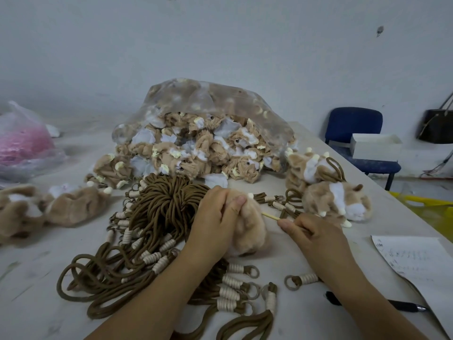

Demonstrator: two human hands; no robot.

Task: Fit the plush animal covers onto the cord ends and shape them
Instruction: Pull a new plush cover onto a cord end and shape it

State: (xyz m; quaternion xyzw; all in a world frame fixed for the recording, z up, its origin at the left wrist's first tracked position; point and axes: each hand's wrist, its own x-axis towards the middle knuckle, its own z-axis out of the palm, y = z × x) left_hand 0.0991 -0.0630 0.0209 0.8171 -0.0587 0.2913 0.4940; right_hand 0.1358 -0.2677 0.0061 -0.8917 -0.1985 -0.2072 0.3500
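A plush cover [250, 227] is clasped in the left grip [215, 222] above the counter [49, 303] and prodded with a thin stick [269, 215] pinched in the right grip [316, 236]. Few finished animals [335, 202] are seen alongside; with a full bag of covers [201, 143] and heaped cords [159, 217], most work is judged undone.

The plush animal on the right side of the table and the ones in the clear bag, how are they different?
The plush animal on the right is plump and rounded; the covers are limp and crumpled. It lies alone on the table; they are heaped together, spilling from the clear bag. Its face and ears are easy to see; theirs are mostly lost in folds. Both are tan and white fur.
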